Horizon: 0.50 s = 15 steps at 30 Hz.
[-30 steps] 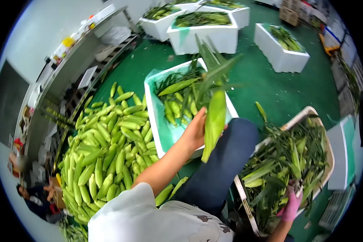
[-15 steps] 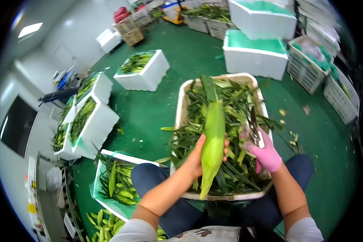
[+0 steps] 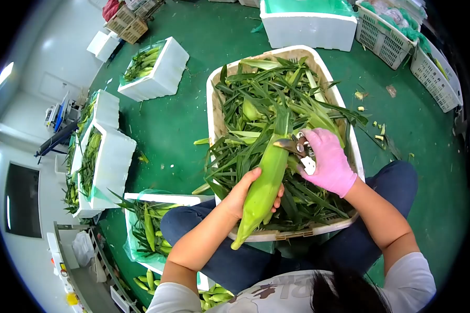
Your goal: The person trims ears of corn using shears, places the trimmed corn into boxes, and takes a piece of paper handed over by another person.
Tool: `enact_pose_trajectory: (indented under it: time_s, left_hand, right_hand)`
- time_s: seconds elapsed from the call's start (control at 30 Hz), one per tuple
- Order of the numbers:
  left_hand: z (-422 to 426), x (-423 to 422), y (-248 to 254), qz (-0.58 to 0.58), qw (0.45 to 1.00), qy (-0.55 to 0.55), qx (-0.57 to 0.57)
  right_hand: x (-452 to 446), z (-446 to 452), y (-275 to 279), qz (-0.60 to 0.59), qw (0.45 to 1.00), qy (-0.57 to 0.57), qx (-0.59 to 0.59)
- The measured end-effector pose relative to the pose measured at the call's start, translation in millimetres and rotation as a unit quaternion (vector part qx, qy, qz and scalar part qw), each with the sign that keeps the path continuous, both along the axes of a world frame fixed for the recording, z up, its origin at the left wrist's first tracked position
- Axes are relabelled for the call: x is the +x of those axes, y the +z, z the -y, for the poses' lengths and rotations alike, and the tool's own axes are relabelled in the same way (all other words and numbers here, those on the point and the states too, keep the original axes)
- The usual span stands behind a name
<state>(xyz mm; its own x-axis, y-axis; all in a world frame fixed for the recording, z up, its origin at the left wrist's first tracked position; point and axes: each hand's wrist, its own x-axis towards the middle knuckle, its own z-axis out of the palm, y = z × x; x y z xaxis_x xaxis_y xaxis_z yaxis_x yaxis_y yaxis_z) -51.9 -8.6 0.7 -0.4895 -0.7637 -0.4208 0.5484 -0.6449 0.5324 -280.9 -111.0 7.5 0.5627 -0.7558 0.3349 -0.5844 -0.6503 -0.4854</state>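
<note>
My bare left hand [image 3: 244, 194] is wrapped round the middle of a green ear of corn [image 3: 267, 183], whose tip points down toward me. In a pink glove, my right hand [image 3: 328, 161] grips metal pruning shears [image 3: 301, 147]. The blades of the shears lie at the leafy upper end of the ear. Beneath both hands is a large white basket [image 3: 355, 151] heaped with cut leaves and husks [image 3: 261, 88].
Left of my knee, a foam box [image 3: 136, 197] holds corn and leaves, with loose ears [image 3: 216, 297] beside it. Foam boxes of corn [image 3: 173, 65] stand at the left. An empty-looking foam box [image 3: 308, 31] and slatted crates [image 3: 384, 44] stand at the far side.
The view has swung from the corn pile to the basket. My left hand has brought the ear over the leaves, and the shears in my right hand have come up against its top.
</note>
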Motion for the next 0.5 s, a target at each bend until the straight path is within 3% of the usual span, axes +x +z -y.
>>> enact_pose_trajectory:
  time_s: [0.1, 0.17, 0.2, 0.33, 0.37, 0.43, 0.5]
  left_hand:
    - [-5, 14, -1, 0.047, 0.999, -0.006, 0.0]
    - [-4, 18, 6, 0.106, 0.994, -0.015, -0.018]
    - [-3, 18, 11, 0.121, 0.993, 0.003, -0.009]
    - [6, 11, 20, 0.226, 0.971, 0.063, -0.055]
    - [9, 10, 22, 0.263, 0.959, 0.068, -0.078]
    - [13, 8, 20, 0.311, 0.941, 0.065, -0.119]
    - [12, 9, 12, 0.335, 0.928, 0.046, -0.156]
  right_hand:
    - [-2, 1, 6, -0.011, 0.998, 0.011, -0.054]
    - [-2, 4, 5, -0.031, 0.999, 0.01, 0.025]
    - [-2, 3, -5, 0.028, 0.999, 0.011, -0.017]
    - [5, -12, -10, 0.154, 0.94, -0.016, 0.304]
    - [8, -18, -6, 0.23, 0.889, -0.007, 0.395]
    - [10, -25, 3, 0.334, 0.722, -0.032, 0.606]
    - [9, -23, 2, 0.405, 0.682, -0.064, 0.606]
